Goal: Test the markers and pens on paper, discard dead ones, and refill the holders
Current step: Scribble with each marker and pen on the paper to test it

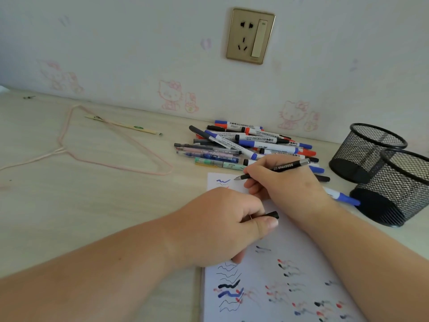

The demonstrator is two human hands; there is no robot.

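R hand [282,180] pinches a black pen w/ white digits [274,169], tip just above the scribbled white paper sheet [281,275], while L hand [220,225] pinches its black cap [271,214] over same sheet.

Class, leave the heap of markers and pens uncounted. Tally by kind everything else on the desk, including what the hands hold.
Mesh holders: 2
Sheets of paper: 1
Black pens in the right hand: 1
Pen caps in the left hand: 1
Pink hangers: 1
Chopsticks: 1
Total: 7
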